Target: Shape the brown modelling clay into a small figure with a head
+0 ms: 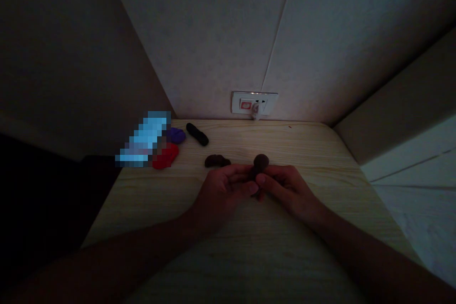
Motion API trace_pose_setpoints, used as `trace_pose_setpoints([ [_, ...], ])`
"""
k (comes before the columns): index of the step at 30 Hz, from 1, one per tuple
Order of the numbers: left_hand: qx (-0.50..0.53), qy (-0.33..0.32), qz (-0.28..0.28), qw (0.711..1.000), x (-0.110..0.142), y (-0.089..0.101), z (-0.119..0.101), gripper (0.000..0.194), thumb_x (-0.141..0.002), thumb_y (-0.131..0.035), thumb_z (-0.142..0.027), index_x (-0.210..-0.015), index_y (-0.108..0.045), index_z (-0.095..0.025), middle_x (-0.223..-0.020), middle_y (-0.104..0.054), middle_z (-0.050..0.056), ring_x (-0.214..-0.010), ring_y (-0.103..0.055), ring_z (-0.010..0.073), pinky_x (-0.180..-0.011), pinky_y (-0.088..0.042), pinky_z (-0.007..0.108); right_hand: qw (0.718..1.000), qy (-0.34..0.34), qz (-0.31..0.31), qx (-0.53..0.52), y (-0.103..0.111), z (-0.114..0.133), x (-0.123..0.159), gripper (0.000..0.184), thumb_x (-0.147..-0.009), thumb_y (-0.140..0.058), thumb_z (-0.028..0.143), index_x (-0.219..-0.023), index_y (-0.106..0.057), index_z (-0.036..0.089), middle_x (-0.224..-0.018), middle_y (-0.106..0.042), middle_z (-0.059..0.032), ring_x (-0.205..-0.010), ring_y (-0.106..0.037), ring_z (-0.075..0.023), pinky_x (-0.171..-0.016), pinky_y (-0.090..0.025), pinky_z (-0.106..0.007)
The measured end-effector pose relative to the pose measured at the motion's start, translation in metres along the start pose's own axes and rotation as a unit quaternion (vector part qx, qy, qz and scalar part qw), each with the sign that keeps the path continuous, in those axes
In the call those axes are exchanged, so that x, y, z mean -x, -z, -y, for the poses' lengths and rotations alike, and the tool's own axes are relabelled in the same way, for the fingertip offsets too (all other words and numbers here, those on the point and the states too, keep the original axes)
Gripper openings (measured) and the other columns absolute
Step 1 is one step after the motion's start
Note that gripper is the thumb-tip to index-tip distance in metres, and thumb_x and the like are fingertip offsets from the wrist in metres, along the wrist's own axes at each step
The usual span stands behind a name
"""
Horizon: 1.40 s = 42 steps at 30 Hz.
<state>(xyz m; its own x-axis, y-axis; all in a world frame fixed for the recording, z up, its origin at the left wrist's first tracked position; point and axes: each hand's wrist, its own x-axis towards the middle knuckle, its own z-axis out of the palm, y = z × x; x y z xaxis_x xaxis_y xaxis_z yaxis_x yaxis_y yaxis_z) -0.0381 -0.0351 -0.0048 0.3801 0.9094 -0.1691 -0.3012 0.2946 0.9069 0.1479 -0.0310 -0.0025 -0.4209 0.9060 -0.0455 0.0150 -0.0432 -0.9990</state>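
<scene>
Over the middle of the table, my left hand [228, 189] and my right hand [290, 189] meet around a dark brown piece of modelling clay [261, 162]. Its rounded top sticks up between the fingers, while the lower part is mostly hidden by them. Both thumbs press on the clay from the near side. Just beyond my left hand lies another brown clay lump [215, 160], curved and uneven. Farther left are a black clay roll [197, 134], a purple clay lump [176, 135] and a red clay lump [166, 156].
A pixelated bright object [144, 140] stands at the table's left edge. The light wooden table [221, 256] meets the wall at the back. A wall socket [237, 103] with a clear plug [255, 110] in it sits just above the tabletop. The room is dim.
</scene>
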Motion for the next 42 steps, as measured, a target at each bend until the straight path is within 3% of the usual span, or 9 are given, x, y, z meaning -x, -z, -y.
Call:
trace_pose_setpoints([
  [6, 0.015, -0.04, 0.019, 0.999, 0.001, 0.003, 0.004, 0.025, -0.086, -0.081, -0.033, -0.1, -0.071, -0.015, -0.088, -0.078, 0.004, -0.08, -0.072, 0.0157, -0.076, -0.057, 0.028, 1.0, 0.004, 0.009, -0.002, 0.0, 0.002, -0.001, 0.027, -0.092, -0.078, 0.042, -0.083, -0.077, 0.017, -0.072, -0.07, 0.0003, -0.065, -0.063, -0.0114, -0.062, -0.051, -0.021],
  [12, 0.036, -0.031, 0.054, 0.997, -0.002, 0.009, 0.01, 0.029, -0.091, -0.078, -0.042, -0.1, -0.068, -0.016, -0.083, -0.075, 0.003, -0.075, -0.072, 0.0157, -0.074, -0.055, 0.03, 0.999, 0.023, 0.027, -0.027, 0.001, -0.001, -0.001, 0.024, -0.089, -0.082, 0.042, -0.088, -0.078, 0.018, -0.075, -0.072, 0.0001, -0.066, -0.063, -0.0115, -0.062, -0.051, -0.021],
  [20, 0.053, -0.031, 0.055, 0.997, -0.002, 0.008, 0.011, 0.024, -0.093, -0.075, -0.039, -0.099, -0.068, -0.016, -0.084, -0.075, 0.004, -0.077, -0.073, 0.0155, -0.075, -0.056, 0.029, 1.0, 0.005, 0.014, -0.009, -0.001, 0.002, -0.002, 0.025, -0.09, -0.08, 0.043, -0.089, -0.078, 0.018, -0.076, -0.071, -0.0005, -0.067, -0.062, -0.0126, -0.062, -0.051, -0.022],
  [26, 0.038, -0.018, 0.036, 0.998, 0.0, 0.005, 0.005, 0.024, -0.086, -0.082, -0.029, -0.101, -0.07, -0.015, -0.088, -0.077, 0.004, -0.077, -0.073, 0.0153, -0.077, -0.059, 0.03, 1.0, 0.013, -0.002, 0.01, 0.0, -0.002, -0.002, 0.028, -0.095, -0.074, 0.044, -0.09, -0.077, 0.017, -0.073, -0.068, 0.0002, -0.065, -0.061, -0.0124, -0.061, -0.051, -0.023],
  [32, 0.05, -0.005, 0.024, 0.998, 0.001, 0.006, 0.008, 0.022, -0.088, -0.079, -0.028, -0.105, -0.072, -0.016, -0.101, -0.081, 0.008, -0.086, -0.077, 0.0174, -0.084, -0.06, 0.03, 0.999, 0.0, 0.023, -0.045, -0.002, 0.001, -0.002, 0.024, -0.083, -0.087, 0.037, -0.094, -0.077, 0.019, -0.075, -0.067, 0.0023, -0.067, -0.061, -0.0113, -0.062, -0.051, -0.021],
  [36, 0.084, -0.005, 0.03, 0.996, 0.0, 0.007, 0.011, 0.025, -0.088, -0.08, -0.03, -0.107, -0.073, -0.016, -0.105, -0.081, 0.008, -0.09, -0.078, 0.0197, -0.085, -0.06, 0.031, 0.999, 0.006, 0.017, -0.044, -0.003, 0.0, -0.002, 0.02, -0.083, -0.087, 0.033, -0.096, -0.078, 0.02, -0.076, -0.067, 0.0027, -0.068, -0.06, -0.0109, -0.063, -0.051, -0.02],
  [42, 0.071, -0.006, 0.02, 0.997, 0.002, 0.008, 0.017, 0.028, -0.093, -0.076, -0.033, -0.115, -0.069, -0.017, -0.11, -0.08, 0.009, -0.106, -0.076, 0.0215, -0.094, -0.056, 0.033, 1.0, 0.015, 0.026, -0.01, -0.003, -0.003, -0.001, 0.036, -0.08, -0.089, 0.035, -0.112, -0.078, 0.02, -0.086, -0.074, -0.0007, -0.078, -0.068, -0.0167, -0.072, -0.057, -0.027],
])
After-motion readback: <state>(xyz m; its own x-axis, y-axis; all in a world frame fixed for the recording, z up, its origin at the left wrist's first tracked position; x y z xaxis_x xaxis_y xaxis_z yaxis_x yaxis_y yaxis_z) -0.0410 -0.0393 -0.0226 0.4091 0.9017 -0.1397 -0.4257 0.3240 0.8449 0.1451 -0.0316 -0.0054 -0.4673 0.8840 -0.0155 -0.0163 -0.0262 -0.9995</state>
